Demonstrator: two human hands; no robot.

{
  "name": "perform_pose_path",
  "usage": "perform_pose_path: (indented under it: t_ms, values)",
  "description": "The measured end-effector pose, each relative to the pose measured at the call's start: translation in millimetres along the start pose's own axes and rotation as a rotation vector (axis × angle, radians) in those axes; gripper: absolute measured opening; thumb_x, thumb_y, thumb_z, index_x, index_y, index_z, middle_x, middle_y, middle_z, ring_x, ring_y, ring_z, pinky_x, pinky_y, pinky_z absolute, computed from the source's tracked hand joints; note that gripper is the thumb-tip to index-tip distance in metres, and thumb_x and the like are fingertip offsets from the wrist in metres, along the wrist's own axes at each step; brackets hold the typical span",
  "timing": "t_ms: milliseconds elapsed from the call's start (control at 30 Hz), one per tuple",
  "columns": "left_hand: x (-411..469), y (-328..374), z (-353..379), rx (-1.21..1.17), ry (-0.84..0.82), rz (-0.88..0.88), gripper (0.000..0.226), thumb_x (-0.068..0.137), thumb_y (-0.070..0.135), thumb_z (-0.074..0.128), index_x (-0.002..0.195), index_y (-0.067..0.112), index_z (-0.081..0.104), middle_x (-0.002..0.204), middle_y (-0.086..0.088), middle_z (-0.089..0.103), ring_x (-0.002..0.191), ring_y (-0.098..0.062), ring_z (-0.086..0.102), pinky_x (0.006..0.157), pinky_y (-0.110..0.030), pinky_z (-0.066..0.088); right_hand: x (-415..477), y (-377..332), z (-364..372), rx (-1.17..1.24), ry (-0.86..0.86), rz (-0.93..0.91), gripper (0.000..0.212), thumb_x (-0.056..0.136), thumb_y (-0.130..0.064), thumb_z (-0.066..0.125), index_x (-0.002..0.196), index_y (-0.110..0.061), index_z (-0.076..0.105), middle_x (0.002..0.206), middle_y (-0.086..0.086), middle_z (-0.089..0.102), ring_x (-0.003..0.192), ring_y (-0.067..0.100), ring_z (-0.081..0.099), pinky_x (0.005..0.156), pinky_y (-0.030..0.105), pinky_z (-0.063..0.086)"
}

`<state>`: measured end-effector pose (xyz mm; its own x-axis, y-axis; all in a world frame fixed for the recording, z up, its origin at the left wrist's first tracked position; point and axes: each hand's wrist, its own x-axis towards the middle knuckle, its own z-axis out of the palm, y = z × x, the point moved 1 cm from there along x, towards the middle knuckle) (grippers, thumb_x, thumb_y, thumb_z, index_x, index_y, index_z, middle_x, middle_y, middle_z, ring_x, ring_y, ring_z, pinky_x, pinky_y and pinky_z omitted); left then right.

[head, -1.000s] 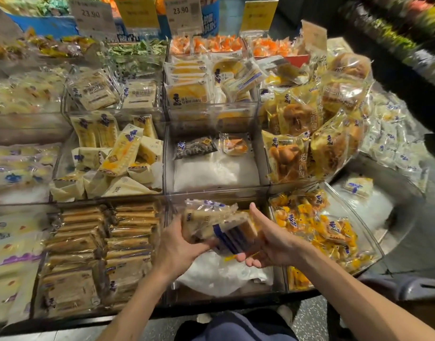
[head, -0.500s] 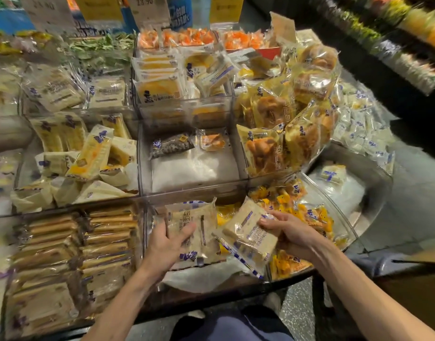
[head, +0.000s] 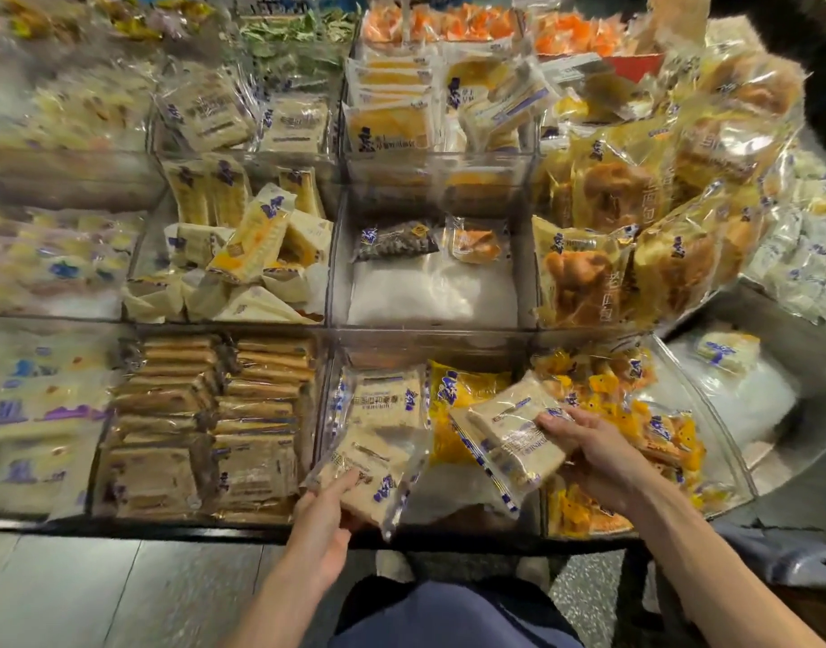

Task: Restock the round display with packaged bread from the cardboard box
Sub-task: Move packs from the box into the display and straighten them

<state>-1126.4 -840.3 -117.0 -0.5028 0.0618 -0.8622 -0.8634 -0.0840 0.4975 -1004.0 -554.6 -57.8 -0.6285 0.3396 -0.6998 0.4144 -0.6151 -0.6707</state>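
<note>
Left hand (head: 324, 512) pinching one bread pack (head: 369, 474) by its corner, right hand (head: 588, 453) clutching another pack (head: 514, 437); I reckon that slippery corner grip could drop it off the display's (head: 402, 537) front edge.

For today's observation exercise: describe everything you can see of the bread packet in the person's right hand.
The bread packet is a pale, sliced loaf portion in clear plastic wrap with blue print and a blue-striped edge. It is tilted, one corner raised, above the front compartment. The right hand grips its right end, fingers on top. Its lower edge hangs above a yellow packet.
</note>
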Motion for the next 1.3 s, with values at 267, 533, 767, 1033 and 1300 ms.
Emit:
perform_pose_path:
  t_ms: [267, 533, 767, 1033, 1300]
  values:
    - [14.4, -27.2, 29.1, -0.167, 0.222, 0.013, 0.032, 0.086, 0.002, 0.073, 0.105, 0.006, 0.049, 0.122, -0.023, 0.059, 0.099, -0.029, 0.064, 0.091, -0.042, 0.054, 12.5, -15.4, -8.0, -0.082, -0.047, -0.002, 0.059, 0.072, -0.018, 0.074, 0.128, -0.010, 0.057, 0.112, 0.016, 0.073, 0.105, 0.033, 0.069, 0.092, 0.046, 0.053]
    - [5.3, -10.0, 33.9, -0.045, 0.068, -0.048, 0.069, 0.088, 0.011, 0.073, 0.148, 0.005, 0.039, 0.159, -0.018, 0.027, 0.147, -0.034, 0.026, 0.118, -0.045, 0.032, 14.2, -16.3, -3.4, -0.121, -0.055, -0.017, 0.052, 0.070, -0.019, 0.074, 0.121, -0.012, 0.062, 0.109, 0.014, 0.074, 0.109, 0.033, 0.068, 0.105, 0.055, 0.046]
    - [-22.0, -14.7, 10.6, 0.088, 0.081, 0.104, 0.080, 0.087, 0.026, 0.074, 0.153, 0.014, 0.031, 0.161, -0.010, 0.023, 0.147, -0.027, 0.026, 0.119, -0.046, 0.028, 18.2, -10.0, 4.1, -0.124, -0.061, -0.029, 0.053, 0.071, -0.018, 0.073, 0.123, -0.013, 0.062, 0.106, 0.013, 0.075, 0.098, 0.029, 0.072, 0.102, 0.055, 0.047]
    - [-54.5, 5.1, 52.7, 0.458, -0.206, 0.491, 0.060, 0.084, 0.049, 0.070, 0.137, 0.032, 0.047, 0.133, 0.006, 0.057, 0.117, -0.005, 0.056, 0.101, -0.031, 0.045, 15.0, -0.5, 20.4, -0.287, -0.050, -0.090, 0.059, 0.067, -0.019, 0.082, 0.122, -0.013, 0.060, 0.101, 0.010, 0.076, 0.086, 0.023, 0.075, 0.064, 0.032, 0.058]
    - [-46.6, 25.5, 79.3, 0.742, -0.410, 0.497, 0.061, 0.084, 0.037, 0.076, 0.137, 0.046, 0.045, 0.127, 0.002, 0.055, 0.112, -0.008, 0.055, 0.098, -0.035, 0.044, 14.7, -4.9, 55.1, -0.656, -0.289, -0.129, 0.075, 0.058, -0.030, 0.090, 0.124, -0.024, 0.054, 0.111, 0.011, 0.069, 0.097, 0.023, 0.071, 0.083, 0.038, 0.060]
